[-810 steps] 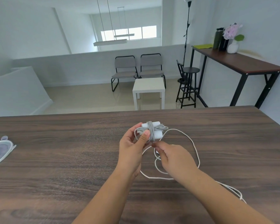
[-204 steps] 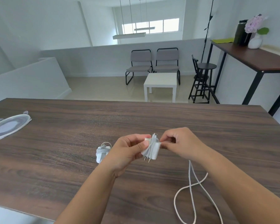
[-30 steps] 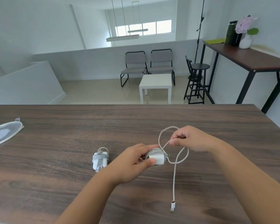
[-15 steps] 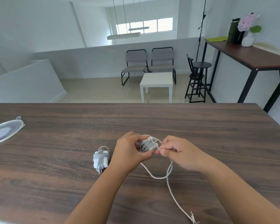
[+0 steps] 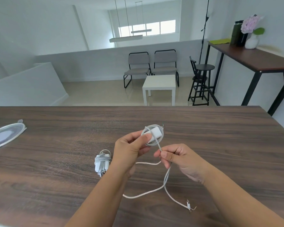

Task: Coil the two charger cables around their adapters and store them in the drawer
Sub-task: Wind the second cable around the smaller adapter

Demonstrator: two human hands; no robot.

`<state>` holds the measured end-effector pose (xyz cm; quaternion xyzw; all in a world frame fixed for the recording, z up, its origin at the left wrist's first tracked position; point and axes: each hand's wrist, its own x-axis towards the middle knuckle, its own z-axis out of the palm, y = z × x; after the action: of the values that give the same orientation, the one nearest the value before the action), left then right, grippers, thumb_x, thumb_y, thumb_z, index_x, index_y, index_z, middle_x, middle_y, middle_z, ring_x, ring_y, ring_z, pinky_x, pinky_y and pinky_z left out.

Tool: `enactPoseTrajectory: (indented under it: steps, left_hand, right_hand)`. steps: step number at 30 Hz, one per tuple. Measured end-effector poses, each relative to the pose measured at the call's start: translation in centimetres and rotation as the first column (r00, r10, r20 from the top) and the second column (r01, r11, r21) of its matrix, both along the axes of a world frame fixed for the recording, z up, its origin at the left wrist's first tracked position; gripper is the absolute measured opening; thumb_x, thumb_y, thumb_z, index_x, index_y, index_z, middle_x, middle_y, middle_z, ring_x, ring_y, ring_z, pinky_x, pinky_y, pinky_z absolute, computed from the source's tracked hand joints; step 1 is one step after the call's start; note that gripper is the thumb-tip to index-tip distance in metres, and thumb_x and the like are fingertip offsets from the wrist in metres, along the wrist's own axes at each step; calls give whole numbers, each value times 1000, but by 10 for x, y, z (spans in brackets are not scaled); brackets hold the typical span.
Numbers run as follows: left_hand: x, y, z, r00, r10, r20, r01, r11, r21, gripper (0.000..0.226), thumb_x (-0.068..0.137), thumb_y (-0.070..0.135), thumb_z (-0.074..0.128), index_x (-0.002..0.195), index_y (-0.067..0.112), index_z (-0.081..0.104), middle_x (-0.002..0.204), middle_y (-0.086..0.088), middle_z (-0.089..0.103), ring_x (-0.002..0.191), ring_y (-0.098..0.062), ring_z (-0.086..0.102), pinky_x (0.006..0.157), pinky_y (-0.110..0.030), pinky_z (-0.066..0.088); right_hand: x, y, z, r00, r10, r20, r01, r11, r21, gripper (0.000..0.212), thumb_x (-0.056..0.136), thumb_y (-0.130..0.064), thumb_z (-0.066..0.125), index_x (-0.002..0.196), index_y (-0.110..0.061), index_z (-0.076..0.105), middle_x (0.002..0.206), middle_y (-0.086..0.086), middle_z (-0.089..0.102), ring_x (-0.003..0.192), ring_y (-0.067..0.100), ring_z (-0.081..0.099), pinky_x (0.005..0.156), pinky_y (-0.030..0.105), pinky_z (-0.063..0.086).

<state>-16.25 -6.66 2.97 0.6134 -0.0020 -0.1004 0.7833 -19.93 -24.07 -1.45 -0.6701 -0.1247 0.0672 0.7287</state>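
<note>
Your left hand (image 5: 131, 149) holds the white adapter (image 5: 154, 134) up off the counter (image 5: 220, 145), thumb pressed on its face, fingers curled behind. A few turns of cable (image 5: 166, 176) are already round it. Your right hand (image 5: 175, 157) pinches the cable just below the adapter, at its 6 o'clock, between thumb and forefinger; the other fingers are loosely curled.

Judgement: you're mid-wind on the second charger, and a fair tail is left, looping down across the counter toward you with the connector (image 5: 188, 206) at the end, around 5 o'clock from your hands.

For clean winding:
- Keep light tension from the pinch and let the cable slide through your fingers as you go round.
- Lay each turn beside the last, not crossing it.
- Lift your left thumb briefly per pass, or the turn snags on it.
- Watch the tail: it crosses itself once on the counter and could knot if yanked.
- Tuck the connector under the last turn so it holds.

The first charger (image 5: 102, 163) lies wound on the counter at 9 o'clock from your left wrist, close by. No drawer is in view.

The counter is dark wood grain. A clear round lid (image 5: 6, 134) sits at the far left edge. Beyond, at 12 o'clock, are two grey chairs (image 5: 152, 66) and a small white table (image 5: 159, 86); at 2 o'clock, a black stool (image 5: 202, 79) and a high side table (image 5: 252, 61) with a flower vase (image 5: 252, 41).
</note>
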Motion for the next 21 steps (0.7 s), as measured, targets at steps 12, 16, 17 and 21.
enactPoseTrajectory:
  steps: [12,16,17,21]
  left_hand:
    - [0,19,-2,863,-495,98,423,816,395,31,69,11,83,99,15,77,89,-9,75,77,-15,64,68,-25,53]
    - [1,20,0,853,-494,170,224,640,735,31,67,24,87,96,27,77,87,2,74,69,-2,61,69,-20,52]
    - [1,20,-1,853,-481,204,158,610,776,32,66,27,87,96,30,76,86,5,71,68,1,60,69,-19,52]
    - [1,15,-10,858,-388,335,-28,617,786,32,63,30,87,93,34,75,85,10,66,69,3,61,65,-10,47]
  right_hand:
    - [20,-29,18,977,-116,180,201,783,-589,14,90,-23,64,83,-29,74,78,-6,72,71,9,62,71,26,49]
    - [15,-19,21,967,-124,224,246,690,-680,13,90,-28,61,80,-29,70,56,-16,60,52,2,48,55,18,38]
    - [13,-17,20,960,-135,245,271,669,-692,14,91,-30,60,80,-29,69,54,-18,58,51,1,47,53,16,36]
    - [6,-6,21,916,-146,373,383,594,-708,18,93,-30,54,91,-28,71,68,-13,65,64,2,56,62,24,45]
